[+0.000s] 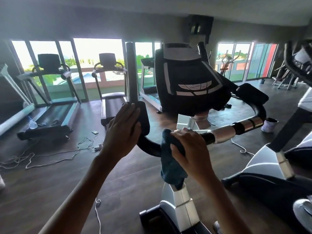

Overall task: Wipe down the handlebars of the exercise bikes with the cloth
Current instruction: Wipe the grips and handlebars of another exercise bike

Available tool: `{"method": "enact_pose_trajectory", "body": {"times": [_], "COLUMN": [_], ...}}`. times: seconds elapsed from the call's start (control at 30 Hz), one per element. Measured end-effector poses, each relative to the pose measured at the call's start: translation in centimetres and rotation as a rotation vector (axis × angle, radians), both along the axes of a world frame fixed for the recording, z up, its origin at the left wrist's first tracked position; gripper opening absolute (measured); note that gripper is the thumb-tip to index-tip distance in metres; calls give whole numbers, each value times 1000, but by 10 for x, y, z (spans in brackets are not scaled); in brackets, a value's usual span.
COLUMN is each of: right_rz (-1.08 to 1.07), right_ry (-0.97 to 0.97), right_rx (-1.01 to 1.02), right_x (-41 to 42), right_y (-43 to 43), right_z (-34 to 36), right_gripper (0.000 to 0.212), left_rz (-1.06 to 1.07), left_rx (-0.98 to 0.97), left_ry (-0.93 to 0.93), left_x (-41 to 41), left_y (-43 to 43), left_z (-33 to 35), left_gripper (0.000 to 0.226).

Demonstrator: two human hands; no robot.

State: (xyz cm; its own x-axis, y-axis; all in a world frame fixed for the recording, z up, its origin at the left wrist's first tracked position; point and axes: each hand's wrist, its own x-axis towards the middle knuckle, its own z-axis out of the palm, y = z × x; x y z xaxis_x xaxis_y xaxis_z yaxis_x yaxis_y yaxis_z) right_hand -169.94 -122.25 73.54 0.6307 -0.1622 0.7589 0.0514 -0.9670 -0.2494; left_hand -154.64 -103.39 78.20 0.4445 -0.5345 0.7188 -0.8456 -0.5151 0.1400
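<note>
The right hand (189, 146) grips the cloth (170, 166), hiding the handlebar (224, 131) beneath; left hand (123, 127) rests flat, fingers together.

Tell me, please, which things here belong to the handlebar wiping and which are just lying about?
In the job: cloth, handlebar, right hand gripping the cloth, left hand resting on the elbow pad.
Lying about: treadmills, floor cables, water bottle, bucket.
</note>
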Motion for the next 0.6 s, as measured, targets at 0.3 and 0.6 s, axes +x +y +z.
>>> {"method": "enact_pose_trajectory", "body": {"times": [0.3, 0.6], "right_rz": [-146, -15], "right_ry": [260, 123], "right_rx": [114, 194], "right_x": [4, -3], "right_y": [8, -34], "right_z": [24, 13], "right_gripper": [72, 55], "left_rz": [-20, -36], "left_rx": [-87, -111], "left_ry": [20, 23], "left_x": [-6, -6], "left_y": [-3, -4], "left_z": [-1, -1], "left_gripper": [54, 55]}}
